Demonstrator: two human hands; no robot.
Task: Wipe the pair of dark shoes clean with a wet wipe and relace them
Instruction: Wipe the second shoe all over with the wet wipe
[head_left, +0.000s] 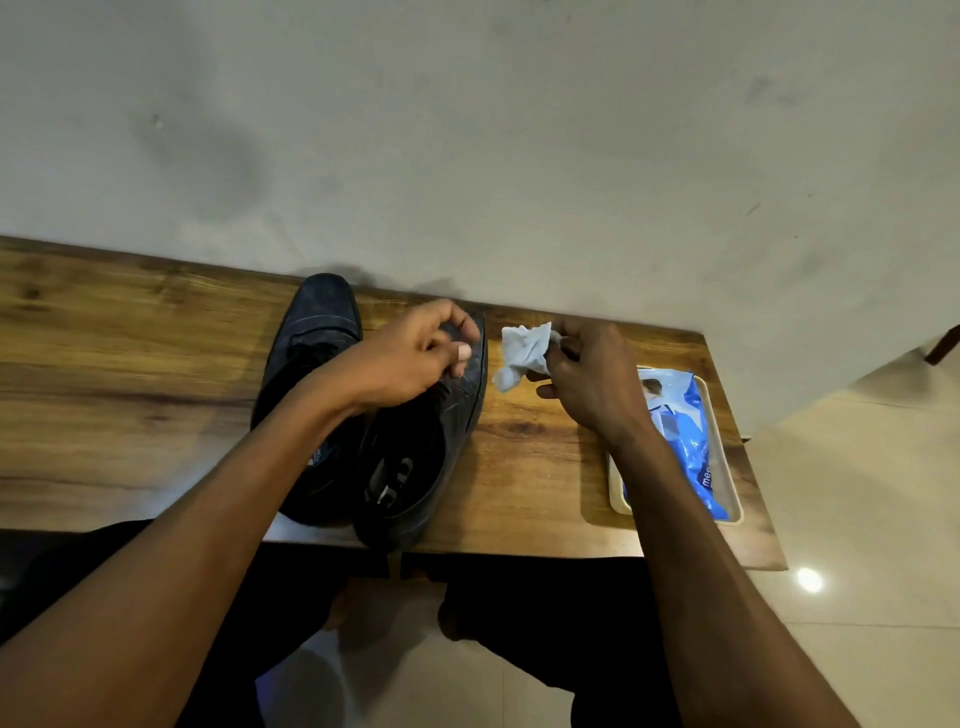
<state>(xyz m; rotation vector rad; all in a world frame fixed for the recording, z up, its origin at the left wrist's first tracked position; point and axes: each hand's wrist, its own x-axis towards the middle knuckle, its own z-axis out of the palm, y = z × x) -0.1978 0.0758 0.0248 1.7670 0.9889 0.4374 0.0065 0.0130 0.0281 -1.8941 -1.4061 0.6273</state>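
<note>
Left hand (415, 358) grip clasping right shoe (431, 447) toe, right hand (587, 379) pinching wipe (522, 358) (crumpled)

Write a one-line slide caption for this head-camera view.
Left hand grips the right dark shoe while right hand pinches a crumpled wet wipe above the wooden table.

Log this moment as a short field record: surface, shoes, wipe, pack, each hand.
surface: wooden table against a pale wall
shoes: two dark shoes side by side, toes toward the wall
wipe: crumpled wet wipe, just right of the shoes
pack: blue wipe pack in a pale tray at the table's right end
left hand: grips the right shoe's toe
right hand: pinches the wipe
</note>
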